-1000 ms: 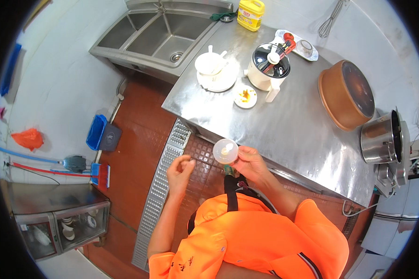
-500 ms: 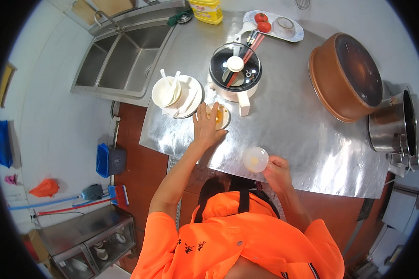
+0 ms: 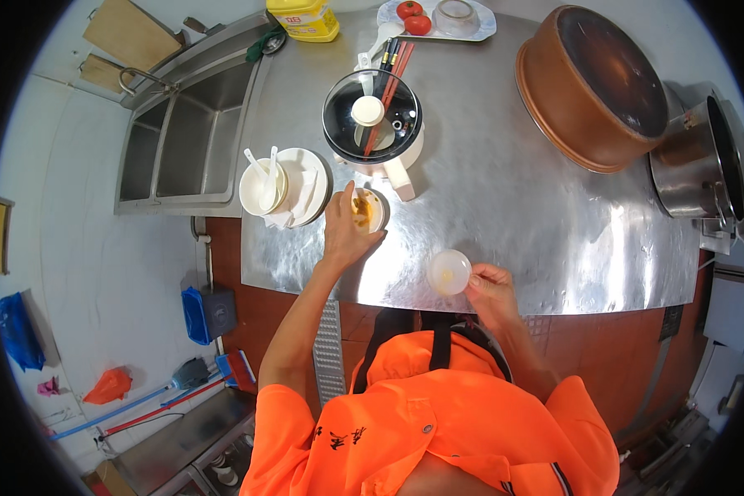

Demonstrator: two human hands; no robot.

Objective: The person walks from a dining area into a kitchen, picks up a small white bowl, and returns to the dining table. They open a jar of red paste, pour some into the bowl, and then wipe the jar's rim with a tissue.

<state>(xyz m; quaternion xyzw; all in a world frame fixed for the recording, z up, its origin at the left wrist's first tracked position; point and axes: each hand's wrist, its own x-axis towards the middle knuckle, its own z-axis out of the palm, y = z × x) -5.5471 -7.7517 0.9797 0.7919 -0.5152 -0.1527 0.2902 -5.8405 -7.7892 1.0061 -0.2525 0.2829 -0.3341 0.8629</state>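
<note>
My left hand (image 3: 346,230) curves round the near left side of a small white dish (image 3: 379,213) on the metal table, fingers at its rim and thumb along the near edge. Orange-brown sauce is smeared inside the dish. In my right hand (image 3: 493,289), a small translucent round lid (image 3: 450,273) is pinched by its edge above the table's near edge, with pale yellowish spots on it. Left of the dish, a white bowl (image 3: 255,197) with white spoons rests on a white plate (image 3: 316,207) holding crumpled tissue.
Beyond the dish stands a small pot with a glass lid (image 3: 339,124), chopsticks (image 3: 399,62) lying across it. A tray (image 3: 481,33) carries tomatoes. At right are a large brown pot (image 3: 546,107) and a steel pot (image 3: 690,169). A sink (image 3: 198,149) is at left.
The head view has shifted, so table items appear further left. My left fingers have closed in around the dish's side. The lid stays pinched in my right hand.
</note>
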